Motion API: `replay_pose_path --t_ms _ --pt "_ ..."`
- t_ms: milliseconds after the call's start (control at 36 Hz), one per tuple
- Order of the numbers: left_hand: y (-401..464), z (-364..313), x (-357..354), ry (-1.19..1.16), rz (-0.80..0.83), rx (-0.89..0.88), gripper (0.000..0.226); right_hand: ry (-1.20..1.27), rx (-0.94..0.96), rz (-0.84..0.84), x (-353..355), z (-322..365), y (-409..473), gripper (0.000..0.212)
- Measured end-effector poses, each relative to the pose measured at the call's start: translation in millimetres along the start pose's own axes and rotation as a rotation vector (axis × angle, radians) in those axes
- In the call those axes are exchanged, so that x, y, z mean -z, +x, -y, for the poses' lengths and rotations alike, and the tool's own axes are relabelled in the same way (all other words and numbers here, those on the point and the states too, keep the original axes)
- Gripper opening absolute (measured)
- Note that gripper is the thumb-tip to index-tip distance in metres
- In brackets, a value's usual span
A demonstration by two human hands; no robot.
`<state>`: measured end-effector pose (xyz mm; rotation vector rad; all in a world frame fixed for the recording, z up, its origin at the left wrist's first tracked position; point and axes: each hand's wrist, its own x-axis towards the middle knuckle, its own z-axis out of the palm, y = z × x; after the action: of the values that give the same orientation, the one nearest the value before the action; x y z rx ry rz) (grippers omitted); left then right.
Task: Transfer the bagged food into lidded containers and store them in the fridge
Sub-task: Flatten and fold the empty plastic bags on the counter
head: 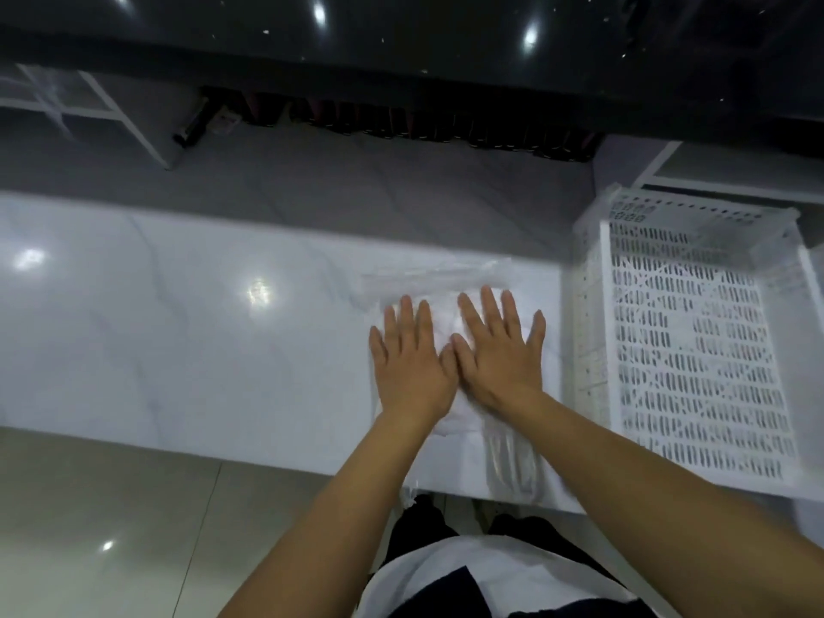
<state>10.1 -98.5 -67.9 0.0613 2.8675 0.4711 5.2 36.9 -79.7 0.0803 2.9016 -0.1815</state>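
Both hands lie flat, palms down, on a white plastic bag [450,336] spread on the white marble-look counter [178,327]. The left hand [412,365] has its fingers straight and slightly fanned, resting on the bag's left part; the right hand [499,350] has its fingers straight and spread wider, covering the bag's right part, and the two thumbs touch in the middle. Neither hand curls round anything. The bag shows past the fingertips as a thin, wrinkled, translucent film, and its bunched handles [512,461] trail toward the counter's near edge. Just right of the hands stands a white perforated plastic crate [695,350] wrapped in clear film. Beyond the counter lies a grey floor and a dark glossy surface [401,33] with light reflections. Whether the bag holds anything cannot be told.
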Motion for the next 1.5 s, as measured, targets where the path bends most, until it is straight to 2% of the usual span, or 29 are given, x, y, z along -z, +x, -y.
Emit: replay_pose_path --t_ms 167,278,361,444,528,583,694,833,917,1028,1111,1167,1250,1361,1500 --pt "-4.4 21.6 -15.7 0.07 -0.094 -0.036 0.071 0.008 0.023 -0.05 -6.5 -3.0 0.3 0.067" --pt "-6.8 19.1 -3.1 0.035 -0.063 -0.048 0.071 0.006 0.034 -0.052 -5.4 -3.2 0.2 0.069" --pt "-16.7 17.7 16.0 -0.259 -0.123 -0.017 0.071 0.017 0.031 -0.024 -4.5 -4.5 1.5 0.069" --pt "-32.4 24.4 37.5 -0.546 -0.208 0.14 0.077 0.097 0.05 0.004 -1.0 -5.2 3.2 0.069" --pt "-38.7 34.3 53.3 -0.725 -0.05 0.31 0.09 0.059 0.116 -0.07 3.4 -4.3 0.6 0.072" --pt "-40.0 35.2 58.9 -0.714 0.03 0.354 0.096 0.016 0.142 -0.091 4.8 -5.4 2.0 0.073" --pt "-40.7 27.6 58.2 -0.625 0.072 0.362 0.103 -0.03 0.165 -0.066 9.3 -12.2 16.5 0.072" --pt "-36.4 22.1 56.2 -0.694 0.081 0.417 0.107 -0.02 0.211 0.012 4.4 -13.0 25.3 0.079" --pt "-35.0 18.0 56.7 -0.795 0.083 0.483 0.104 -0.042 0.216 0.007 0.0 -7.8 21.7 0.085" --pt "-33.5 17.3 60.7 -0.888 0.007 0.537 0.098 -0.057 0.215 0.015 -1.4 1.0 22.3 0.088" --pt "-34.8 24.9 66.3 -0.971 -0.013 0.559 0.083 -0.053 0.213 0.014 -3.2 14.2 19.5 0.089" --pt "-36.6 31.3 70.7 -0.968 0.001 0.586 0.075 -0.048 0.209 0.035 -4.4 27.2 16.7 0.089" --pt "-40.4 35.2 76.6 -0.893 0.002 0.562 0.078 0.022 0.189 0.103 -5.1 48.2 15.5 0.079" --pt "-44.8 28.8 85.0 -0.646 -0.048 0.418 0.082 0.167 0.179 0.226 8.3 58.1 22.9 0.058" --pt "-44.4 5.2 88.3 -0.326 -0.016 0.264 0.084 0.224 0.14 0.339 53.0 51.8 38.2 0.052"
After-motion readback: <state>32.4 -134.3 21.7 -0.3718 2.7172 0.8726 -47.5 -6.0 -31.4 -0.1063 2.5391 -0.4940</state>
